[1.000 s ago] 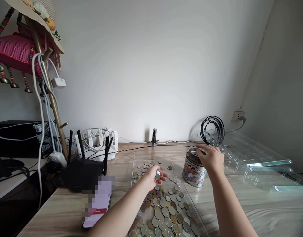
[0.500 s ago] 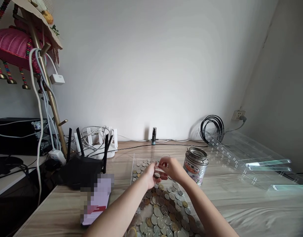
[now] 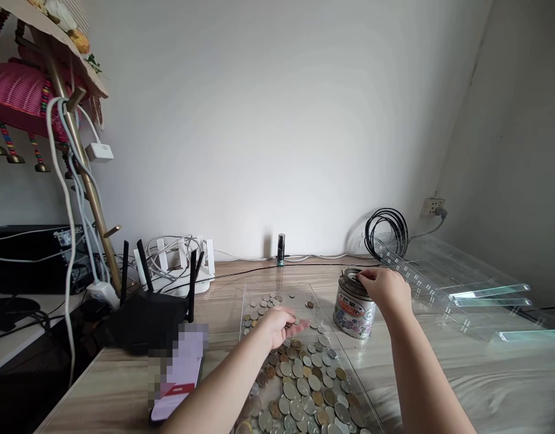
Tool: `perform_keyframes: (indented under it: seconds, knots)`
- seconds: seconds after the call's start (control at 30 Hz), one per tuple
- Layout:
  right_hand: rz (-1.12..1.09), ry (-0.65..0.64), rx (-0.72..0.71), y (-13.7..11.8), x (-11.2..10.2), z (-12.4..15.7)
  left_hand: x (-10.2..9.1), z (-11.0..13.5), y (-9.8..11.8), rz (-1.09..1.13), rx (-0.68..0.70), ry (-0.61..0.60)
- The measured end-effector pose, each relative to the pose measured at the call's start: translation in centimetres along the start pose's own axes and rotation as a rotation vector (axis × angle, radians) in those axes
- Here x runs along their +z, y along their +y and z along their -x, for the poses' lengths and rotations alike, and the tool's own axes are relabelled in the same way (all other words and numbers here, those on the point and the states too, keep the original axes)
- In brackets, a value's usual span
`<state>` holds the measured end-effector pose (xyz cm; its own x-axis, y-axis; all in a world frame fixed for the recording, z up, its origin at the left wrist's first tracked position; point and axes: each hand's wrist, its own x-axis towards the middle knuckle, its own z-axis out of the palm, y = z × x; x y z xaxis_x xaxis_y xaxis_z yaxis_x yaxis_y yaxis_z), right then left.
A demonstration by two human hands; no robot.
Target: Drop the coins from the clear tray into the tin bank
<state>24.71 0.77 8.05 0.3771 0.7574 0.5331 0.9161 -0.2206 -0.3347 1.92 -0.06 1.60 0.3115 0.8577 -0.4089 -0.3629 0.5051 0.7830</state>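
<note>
A clear acrylic tray [image 3: 245, 295] lies on the wooden desk, covered with several loose coins [image 3: 300, 386]. My left hand [image 3: 280, 324] hovers palm up over the tray, fingers loosely spread, with a coin or two resting on them. My right hand [image 3: 383, 289] is at the slotted top of a small printed tin can [image 3: 352, 310], which stands just right of the tray. Its fingers are pinched together at the slot. I cannot see what they hold.
A phone [image 3: 180, 374] lies at the desk's left front. Behind it stand a black router [image 3: 151, 307] and a white one [image 3: 182, 268] with cables. Clear acrylic racks [image 3: 458, 289] and a coiled black cable [image 3: 388, 232] sit at the right. A small bottle [image 3: 281, 250] stands by the wall.
My right hand went from the tin to my left palm, pinched something there, and has moved back to the tin's top. My left hand stayed over the tray.
</note>
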Motion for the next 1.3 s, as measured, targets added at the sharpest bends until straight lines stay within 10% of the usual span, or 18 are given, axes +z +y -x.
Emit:
perform_keyframes:
  seconds: [0.27,0.47,0.57,0.8,1.1,1.3]
  knots:
    - [-0.149,0.284,-0.130,-3.1,-0.4,2.4,0.0,-0.2,-0.1,-0.352,0.123,0.025]
    - [-0.530,-0.480,-0.513,-8.4,3.3,6.1,0.5,0.3,0.0,-0.330,0.323,0.022]
    - [-0.582,-0.557,-0.483,-9.2,4.6,6.7,0.4,0.0,0.0,-0.255,0.284,-0.056]
    - [-0.428,0.103,-0.179,-4.8,0.5,2.6,-0.7,-1.0,0.2,0.126,0.011,0.067]
    - [-0.118,0.026,-0.008,-0.3,0.4,-0.3,-0.7,-1.4,-0.2,0.103,-0.027,-0.028]
    - [-0.287,0.369,-0.257,-2.8,0.2,2.0,-0.4,-0.5,0.4,0.244,0.042,-0.128]
